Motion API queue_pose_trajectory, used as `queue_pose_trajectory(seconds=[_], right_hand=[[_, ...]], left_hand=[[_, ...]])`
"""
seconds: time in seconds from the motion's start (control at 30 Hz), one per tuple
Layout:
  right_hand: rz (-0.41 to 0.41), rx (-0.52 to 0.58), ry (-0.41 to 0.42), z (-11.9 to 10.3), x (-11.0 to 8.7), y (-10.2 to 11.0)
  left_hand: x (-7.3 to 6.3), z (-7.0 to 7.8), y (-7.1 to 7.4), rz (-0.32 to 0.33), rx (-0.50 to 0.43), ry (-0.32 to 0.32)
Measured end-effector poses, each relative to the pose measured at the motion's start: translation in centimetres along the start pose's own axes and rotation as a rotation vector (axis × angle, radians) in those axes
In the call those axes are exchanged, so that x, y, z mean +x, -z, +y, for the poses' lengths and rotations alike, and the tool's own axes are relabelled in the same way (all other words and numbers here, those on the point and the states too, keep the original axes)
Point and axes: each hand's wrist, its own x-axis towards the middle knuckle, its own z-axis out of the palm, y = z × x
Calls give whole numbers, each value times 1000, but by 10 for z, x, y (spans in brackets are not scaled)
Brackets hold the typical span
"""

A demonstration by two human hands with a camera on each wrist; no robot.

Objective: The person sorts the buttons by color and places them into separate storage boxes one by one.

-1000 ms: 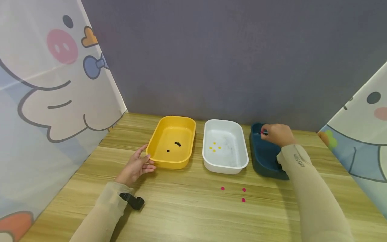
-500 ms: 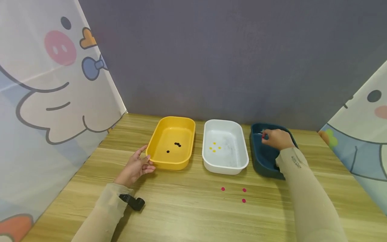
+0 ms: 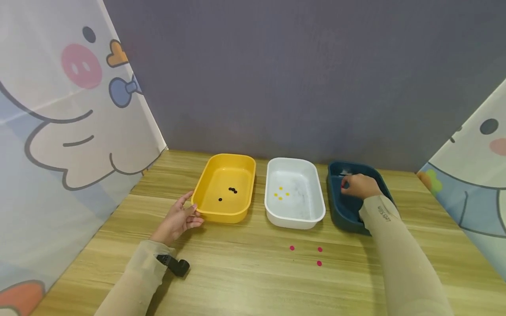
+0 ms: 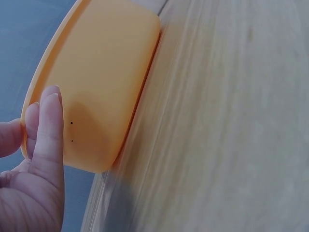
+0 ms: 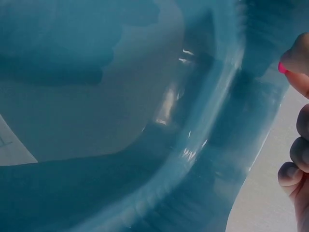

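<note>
At the near left corner of the yellow tray (image 3: 225, 175), my left hand (image 3: 179, 219) holds the rim. In the left wrist view its thumb (image 4: 8, 137) lies over the edge and its fingers (image 4: 49, 125) are against the outer wall. My right hand (image 3: 361, 186) is over the inside of the dark blue tray (image 3: 344, 219). Its thumb and forefinger pinch a small pink disc (image 5: 282, 67), whose edge shows at the fingertips. More pink discs (image 3: 292, 248) lie on the table in front of the trays.
Between the two other trays stands a white tray (image 3: 294, 222) with several yellow discs (image 3: 280, 188) in it. Several black discs (image 3: 220, 199) lie in the yellow tray. A grey wall (image 3: 292, 79) rises behind the wooden table (image 3: 245, 281), with printed panels at both sides.
My right hand has moved down and slightly nearer inside the dark blue tray, still pinching the pink disc. My left hand has stayed at the yellow tray's corner.
</note>
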Motion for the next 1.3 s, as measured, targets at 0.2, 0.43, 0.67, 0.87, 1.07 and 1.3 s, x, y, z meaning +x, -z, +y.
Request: queue_pose_trajectory(seconds=[0.2, 0.43, 0.67, 0.87, 1.07, 1.3], right_hand=[[-39, 12, -7, 2, -1, 0], [-138, 72, -77, 10, -4, -2], [-127, 163, -50, -9, -7, 17], [-13, 244, 0, -38, -10, 50], [117, 201, 154, -75, -24, 77], [183, 108, 372, -114, -43, 89]], left_hand=[[1, -1, 0, 4, -4, 6], [4, -4, -2, -12, 4, 6], [3, -3, -4, -14, 5, 13], [1, 2, -3, -11, -6, 19], [1, 5, -3, -30, -32, 27], [1, 7, -3, -14, -37, 33]])
